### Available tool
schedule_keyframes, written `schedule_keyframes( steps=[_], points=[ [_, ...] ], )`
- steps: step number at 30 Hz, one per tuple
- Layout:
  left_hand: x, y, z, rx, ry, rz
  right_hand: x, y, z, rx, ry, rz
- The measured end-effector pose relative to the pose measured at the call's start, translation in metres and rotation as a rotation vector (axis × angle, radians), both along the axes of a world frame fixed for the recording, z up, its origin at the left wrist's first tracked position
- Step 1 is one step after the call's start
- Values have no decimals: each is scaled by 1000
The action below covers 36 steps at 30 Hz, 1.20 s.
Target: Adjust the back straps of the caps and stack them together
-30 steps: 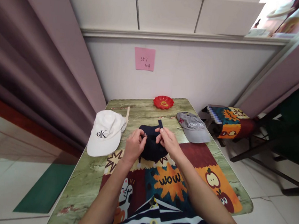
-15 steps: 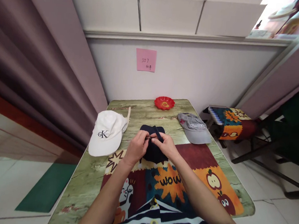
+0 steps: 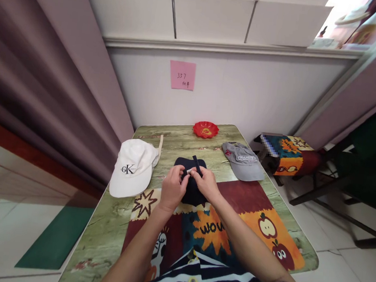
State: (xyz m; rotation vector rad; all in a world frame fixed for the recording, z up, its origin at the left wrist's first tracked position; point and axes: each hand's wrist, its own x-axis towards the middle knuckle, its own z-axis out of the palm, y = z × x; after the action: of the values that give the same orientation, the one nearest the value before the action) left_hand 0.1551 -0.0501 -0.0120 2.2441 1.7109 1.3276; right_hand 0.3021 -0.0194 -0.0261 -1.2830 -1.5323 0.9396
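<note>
A dark navy cap (image 3: 193,193) lies at the middle of the table, over the top edge of a colourful mat. My left hand (image 3: 173,187) pinches the left part of its strap. My right hand (image 3: 206,182) is closed on the strap from the right, and the strap's loose end (image 3: 196,161) sticks up past the fingers. Between the fingertips shows a small pale piece (image 3: 189,171). To the left is a white cap (image 3: 133,167) with its strap sticking up; at the right rests a grey cap (image 3: 245,163).
A red scalloped dish (image 3: 205,130) stands near the table's back edge by the wall. The printed mat (image 3: 252,199) covers the table's near part. A pink note (image 3: 182,75) is on the wall. Right of the table are a cloth-covered stool (image 3: 292,156) and a dark chair.
The strap end now stands more upright above my fingers, and a pale piece shows between the fingertips. Both hands stay closed on the navy cap's strap.
</note>
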Motion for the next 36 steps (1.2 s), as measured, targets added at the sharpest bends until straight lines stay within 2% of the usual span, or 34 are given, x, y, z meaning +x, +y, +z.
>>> schedule_keyframes(
  steps=[3, 11, 21, 26, 30, 36],
  points=[
    [-1, 2, -2, -59, -155, -19, -1, 3, -3, -54, 117, 2],
    [-3, 1, -1, -8, -199, -53, -5, 0, 8, -276, 425, 35],
    [2, 3, 2, 225, -114, -49, -11, 0, 20, -325, 516, 41],
    [3, 3, 10, 180, -202, -38, -11, 0, 22, -272, 444, 59],
    [2, 4, 15, -5, -466, 6, -9, -2, 23, -226, 335, 113],
    [-6, 11, 20, -415, -1369, -45, 2, -9, 33, 65, -27, -19]
  ],
)
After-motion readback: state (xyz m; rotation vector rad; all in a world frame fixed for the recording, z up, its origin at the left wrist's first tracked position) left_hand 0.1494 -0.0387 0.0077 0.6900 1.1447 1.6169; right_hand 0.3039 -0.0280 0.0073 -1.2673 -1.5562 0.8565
